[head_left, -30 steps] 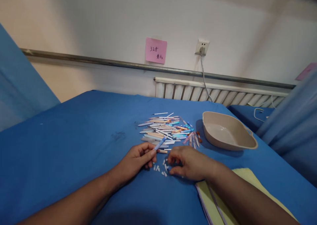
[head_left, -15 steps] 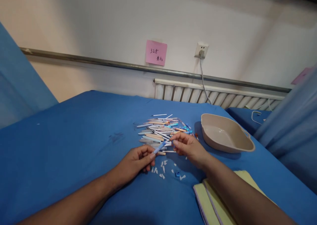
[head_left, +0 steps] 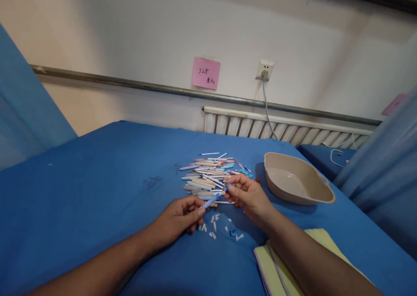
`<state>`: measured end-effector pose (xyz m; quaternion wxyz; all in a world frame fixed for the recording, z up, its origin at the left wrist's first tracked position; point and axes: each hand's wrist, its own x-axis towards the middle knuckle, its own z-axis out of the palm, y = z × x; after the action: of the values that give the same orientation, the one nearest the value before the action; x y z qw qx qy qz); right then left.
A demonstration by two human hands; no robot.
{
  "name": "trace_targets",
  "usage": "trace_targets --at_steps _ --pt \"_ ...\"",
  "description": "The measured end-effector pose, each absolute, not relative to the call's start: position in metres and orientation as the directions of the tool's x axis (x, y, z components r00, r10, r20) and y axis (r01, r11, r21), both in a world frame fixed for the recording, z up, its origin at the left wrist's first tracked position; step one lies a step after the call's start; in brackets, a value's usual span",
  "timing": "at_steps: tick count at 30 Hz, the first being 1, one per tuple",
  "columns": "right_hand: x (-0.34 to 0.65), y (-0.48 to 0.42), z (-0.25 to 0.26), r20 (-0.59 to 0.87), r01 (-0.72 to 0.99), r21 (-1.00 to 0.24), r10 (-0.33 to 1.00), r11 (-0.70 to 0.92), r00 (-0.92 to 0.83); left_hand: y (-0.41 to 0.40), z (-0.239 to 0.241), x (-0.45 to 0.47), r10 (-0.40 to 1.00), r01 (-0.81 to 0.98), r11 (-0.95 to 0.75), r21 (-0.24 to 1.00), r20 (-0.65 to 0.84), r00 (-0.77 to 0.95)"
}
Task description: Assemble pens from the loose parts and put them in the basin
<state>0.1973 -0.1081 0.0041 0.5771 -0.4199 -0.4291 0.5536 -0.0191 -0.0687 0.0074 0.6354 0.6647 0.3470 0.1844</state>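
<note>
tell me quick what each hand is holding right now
Left hand: closed on blue pen.
Right hand: pinching small blue piece at the pen's end.

1 basin (head_left: 286, 177), 1 yellow pad (head_left: 261, 258), 1 socket (head_left: 264, 70) — pens (head_left: 208, 174) approx. dozens

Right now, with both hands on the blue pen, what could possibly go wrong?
1. The left hand and right hand grip the blue pen only with fingertips at its ends, so it may slip into the pen pile behind it.
2. The small white pieces lie loose below the hands, where a wrist could scatter them across the blue cloth.
</note>
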Motion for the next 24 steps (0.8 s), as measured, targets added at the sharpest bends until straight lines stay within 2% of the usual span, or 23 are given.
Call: trace_targets --at_steps 5,16,24 --pt "0.198 -0.108 0.003 0.008 -0.256 -0.967 1.000 0.015 0.027 -0.069 0.008 -0.019 0.695 0.222 0.047 0.974 -0.191 0.693" --pt "0.190 -0.111 0.013 0.139 -0.119 -0.982 0.989 0.144 0.046 -0.071 0.010 -0.019 0.690 0.257 0.025 0.966 -0.203 0.694" --pt "0.186 -0.110 0.004 0.171 -0.143 -0.975 0.985 0.167 -0.015 -0.073 0.011 -0.020 0.657 0.272 0.032 0.962 -0.225 0.719"
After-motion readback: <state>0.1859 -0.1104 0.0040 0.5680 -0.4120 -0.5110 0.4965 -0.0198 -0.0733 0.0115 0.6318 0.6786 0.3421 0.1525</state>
